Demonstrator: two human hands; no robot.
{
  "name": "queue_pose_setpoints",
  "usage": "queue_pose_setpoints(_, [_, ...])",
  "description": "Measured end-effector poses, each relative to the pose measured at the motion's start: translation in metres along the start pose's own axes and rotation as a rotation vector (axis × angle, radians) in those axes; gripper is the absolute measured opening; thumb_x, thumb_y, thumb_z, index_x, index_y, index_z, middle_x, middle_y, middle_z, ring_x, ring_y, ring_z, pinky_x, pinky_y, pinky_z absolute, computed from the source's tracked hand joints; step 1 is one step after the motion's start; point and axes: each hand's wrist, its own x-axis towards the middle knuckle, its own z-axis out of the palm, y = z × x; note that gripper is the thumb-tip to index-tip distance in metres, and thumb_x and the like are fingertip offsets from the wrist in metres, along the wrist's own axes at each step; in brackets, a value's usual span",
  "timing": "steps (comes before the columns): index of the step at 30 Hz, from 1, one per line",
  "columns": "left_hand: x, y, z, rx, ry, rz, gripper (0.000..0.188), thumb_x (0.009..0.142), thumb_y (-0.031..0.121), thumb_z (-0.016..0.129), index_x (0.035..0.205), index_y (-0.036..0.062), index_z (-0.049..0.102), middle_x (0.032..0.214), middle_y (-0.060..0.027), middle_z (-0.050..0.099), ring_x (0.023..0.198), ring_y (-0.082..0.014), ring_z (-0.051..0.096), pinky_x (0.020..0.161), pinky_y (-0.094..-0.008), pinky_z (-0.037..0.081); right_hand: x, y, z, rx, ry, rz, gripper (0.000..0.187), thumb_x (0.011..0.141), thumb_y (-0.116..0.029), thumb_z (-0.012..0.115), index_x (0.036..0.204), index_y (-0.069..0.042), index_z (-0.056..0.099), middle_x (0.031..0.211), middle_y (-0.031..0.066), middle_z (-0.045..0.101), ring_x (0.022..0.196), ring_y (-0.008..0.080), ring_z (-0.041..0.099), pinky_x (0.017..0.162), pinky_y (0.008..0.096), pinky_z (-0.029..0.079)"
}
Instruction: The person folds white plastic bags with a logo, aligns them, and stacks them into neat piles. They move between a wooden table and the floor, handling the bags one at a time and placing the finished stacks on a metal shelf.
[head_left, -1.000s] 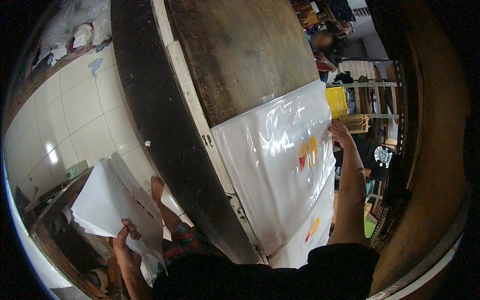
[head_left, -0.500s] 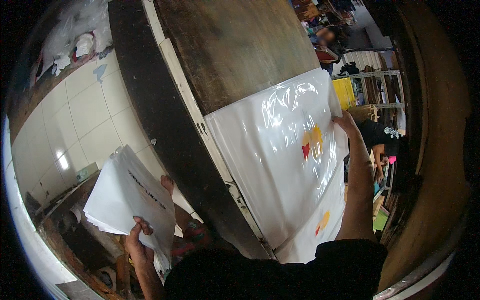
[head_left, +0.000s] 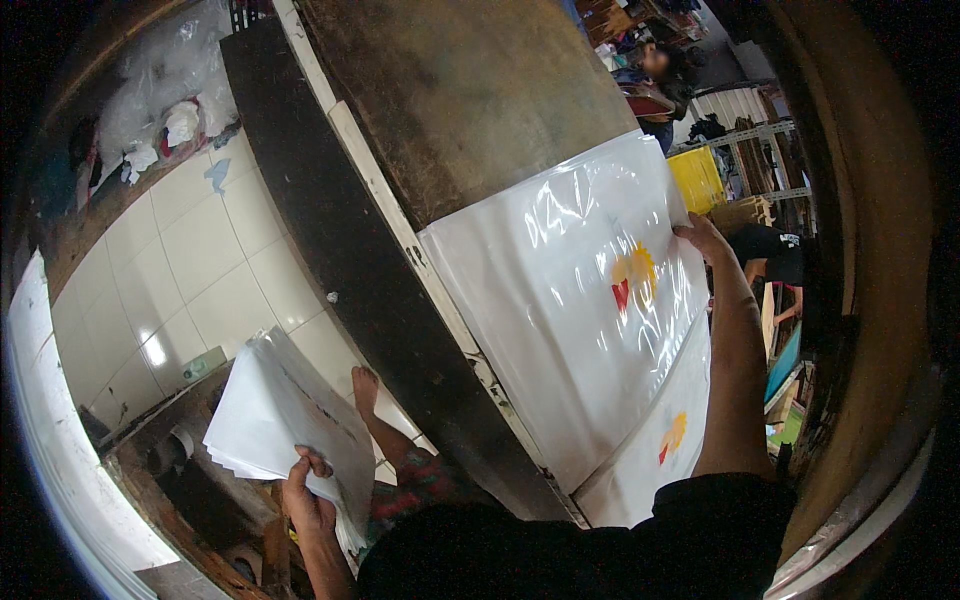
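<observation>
My left hand (head_left: pixel 312 490) grips a thick stack of white sheets (head_left: pixel 290 410) at its lower edge, thumb on top, beside the table. The stack bends over, and some dark print shows on it. On the table lie glossy white plastic sheets (head_left: pixel 530 290) with a yellow and red printed picture; bright reflections run across them. My right hand (head_left: pixel 702 236) has its fingers closed at their right edge, partly hidden by the hand itself. Another plastic sheet (head_left: pixel 640 470) with the same print lies nearer to me, partly under my right arm.
The brown tabletop (head_left: pixel 470 100) stretches away beyond the sheets, with a pale worn strip (head_left: pixel 370 170) along its left side. White floor tiles (head_left: pixel 200 250) lie to the left, with clear plastic wrapping (head_left: pixel 170 80) farther off. People (head_left: pixel 655 80), a yellow container (head_left: pixel 697 180) and shelving (head_left: pixel 765 160) are at the right.
The whole view has shifted, so both hands and the sheets appear slightly farther right. Both hands keep their hold, and the plastic sheets lie much as before.
</observation>
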Motion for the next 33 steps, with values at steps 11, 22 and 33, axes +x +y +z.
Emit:
queue_pose_setpoints(11, [0.0, -0.005, -0.008, -0.011, -0.003, 0.001, 0.015, 0.085, 0.004, 0.059, 0.1, 0.0011, 0.06, 0.083, -0.0074, 0.057, 0.071, -0.0159, 0.052, 0.067, -0.0276, 0.043, -0.015, -0.035, 0.005, -0.002, -0.052, -0.015, 0.057, 0.086, -0.023, 0.068, 0.131, 0.007, 0.05, 0.128, 0.0225, 0.059, 0.119, 0.0314, 0.056, 0.101, 0.0392, 0.042])
queue_pose_setpoints(22, [0.003, -0.011, -0.011, -0.063, 0.004, -0.067, 0.021, 0.083, 0.004, 0.059, 0.104, -0.0008, 0.057, 0.083, -0.0069, 0.056, 0.07, -0.0164, 0.051, 0.068, -0.0292, 0.043, 0.011, 0.029, 0.008, -0.053, 0.104, -0.024, 0.056, 0.085, -0.02, 0.07, 0.132, 0.003, 0.051, 0.124, 0.0139, 0.061, 0.112, 0.0222, 0.056, 0.097, 0.0341, 0.043])
queue_pose_setpoints(33, [-0.002, -0.01, -0.008, -0.045, 0.033, -0.049, 0.018, 0.082, 0.002, 0.057, 0.1, -0.0009, 0.058, 0.081, -0.0071, 0.056, 0.07, -0.0176, 0.051, 0.067, -0.0293, 0.042, -0.015, -0.026, 0.025, -0.167, 0.188, -0.133, 0.046, 0.089, -0.024, 0.061, 0.125, 0.004, 0.054, 0.121, 0.0239, 0.061, 0.115, 0.0343, 0.058, 0.096, 0.0406, 0.045])
